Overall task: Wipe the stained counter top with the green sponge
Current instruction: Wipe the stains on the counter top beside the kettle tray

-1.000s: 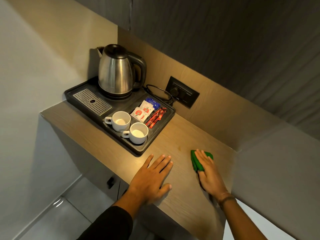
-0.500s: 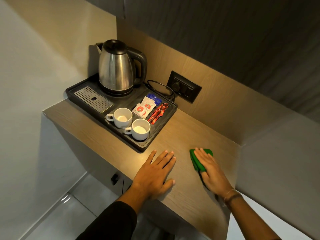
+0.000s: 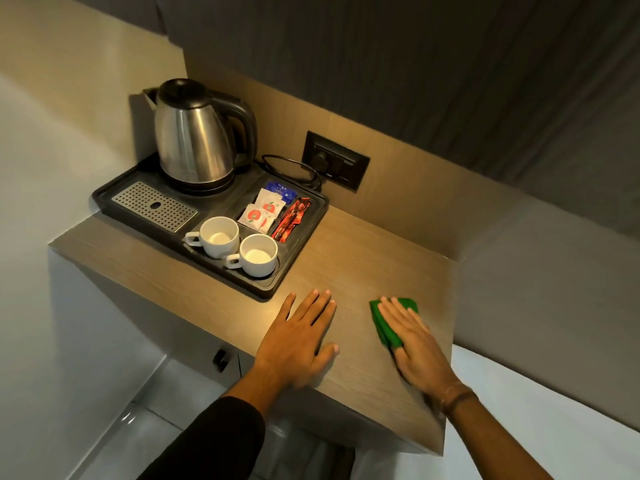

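A wooden counter top (image 3: 353, 268) fills the middle of the head view. The green sponge (image 3: 384, 323) lies on its right part, near the right edge. My right hand (image 3: 414, 344) presses flat on the sponge, fingers stretched over it, and covers most of it. My left hand (image 3: 299, 337) rests flat on the counter to the left of the sponge, fingers apart, holding nothing. I cannot make out a stain on the wood.
A black tray (image 3: 277, 285) sits at the back left with a steel kettle (image 3: 194, 133), two white cups (image 3: 239, 247) and sachets (image 3: 266, 209). A wall socket (image 3: 334, 161) with the kettle cord is behind. The counter ends just right of the sponge.
My right hand and the sponge have slid slightly along the counter. My left hand has stayed flat in place. The camera view has shifted a little.
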Demonstrator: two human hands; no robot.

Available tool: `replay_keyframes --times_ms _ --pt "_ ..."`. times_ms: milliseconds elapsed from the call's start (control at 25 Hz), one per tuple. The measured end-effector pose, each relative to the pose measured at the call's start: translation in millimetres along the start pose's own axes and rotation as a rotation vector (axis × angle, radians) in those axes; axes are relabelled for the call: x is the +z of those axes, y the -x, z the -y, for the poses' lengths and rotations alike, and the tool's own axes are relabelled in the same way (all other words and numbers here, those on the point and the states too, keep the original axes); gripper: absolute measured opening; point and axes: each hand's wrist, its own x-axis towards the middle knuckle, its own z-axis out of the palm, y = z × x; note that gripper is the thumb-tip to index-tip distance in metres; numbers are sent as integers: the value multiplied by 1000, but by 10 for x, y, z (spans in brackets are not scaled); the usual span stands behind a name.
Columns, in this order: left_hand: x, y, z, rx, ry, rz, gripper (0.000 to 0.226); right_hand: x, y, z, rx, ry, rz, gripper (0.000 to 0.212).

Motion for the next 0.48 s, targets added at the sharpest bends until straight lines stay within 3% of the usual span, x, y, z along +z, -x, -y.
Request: replay_keyframes --times_ms 160,240,360,480 --pt "-26 -15 11 6 -5 14 77 -189 -616 178 325 -6 -81 75" --pt "-26 -4 1 9 -11 26 78 -35 -567 513 308 -21 -71 78" --pt "-36 -4 16 19 -48 30 78 261 304 758 141 11 -21 85" --pt "-52 -11 8 20 -68 52 79 159 600 596 229 5 -100 82"
